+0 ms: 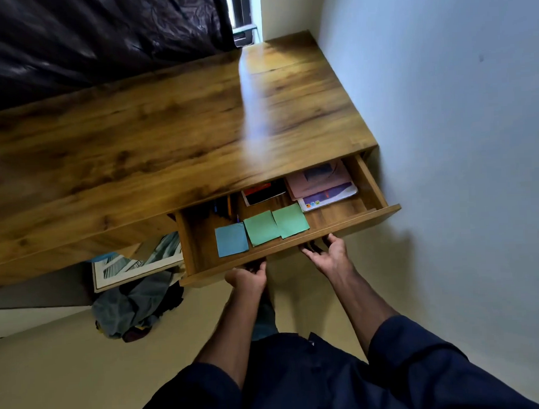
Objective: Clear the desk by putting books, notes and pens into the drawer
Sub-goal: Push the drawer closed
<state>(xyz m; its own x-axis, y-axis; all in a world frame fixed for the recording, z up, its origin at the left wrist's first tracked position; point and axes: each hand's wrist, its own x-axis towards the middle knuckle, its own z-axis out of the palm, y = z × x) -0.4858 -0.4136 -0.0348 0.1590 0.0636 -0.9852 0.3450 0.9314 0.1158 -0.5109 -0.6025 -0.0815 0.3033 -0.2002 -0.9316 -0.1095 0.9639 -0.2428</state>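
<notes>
The wooden desk (pixel 172 137) has its drawer (pixel 370 213) pulled out. Inside lie a blue note (pixel 231 239), two green notes (pixel 275 224), several pens (pixel 223 208) at the back left, a dark book (pixel 264 192) and pinkish books (pixel 321 183) at the right. My left hand (pixel 248 278) curls under the drawer's front panel, fingers hooked on its lower edge. My right hand (pixel 330 254) also touches the front panel from below, fingers partly spread against the edge.
A white wall (pixel 459 134) runs close along the desk's right side. Under the desk lean a framed picture (pixel 135 266) and a pile of clothes (pixel 134 309) on the floor. Dark plastic sheeting (pixel 85 36) covers something behind the desk.
</notes>
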